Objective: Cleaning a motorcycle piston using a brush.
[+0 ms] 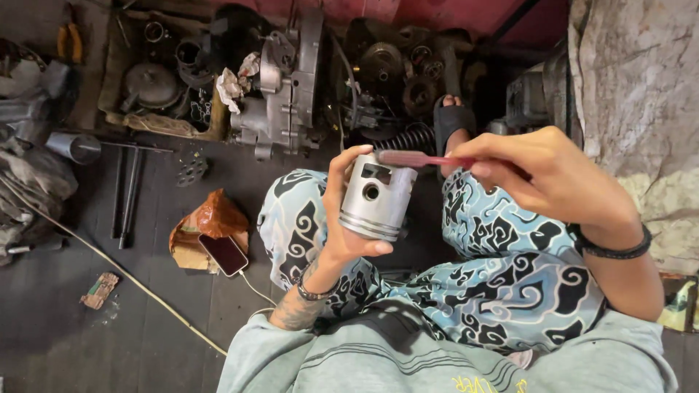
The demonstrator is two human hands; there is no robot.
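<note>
Piston in left hand; brush over it; phone on floor left.

Piston in left hand

Two hands are in view, the left hand and the right hand, each with one dark wristband. One metal piston and one red brush are held. On the floor lie one phone, one orange bag, one metal funnel near the left edge, two dark rods, one engine casing, one coil spring and one sandal.
</note>
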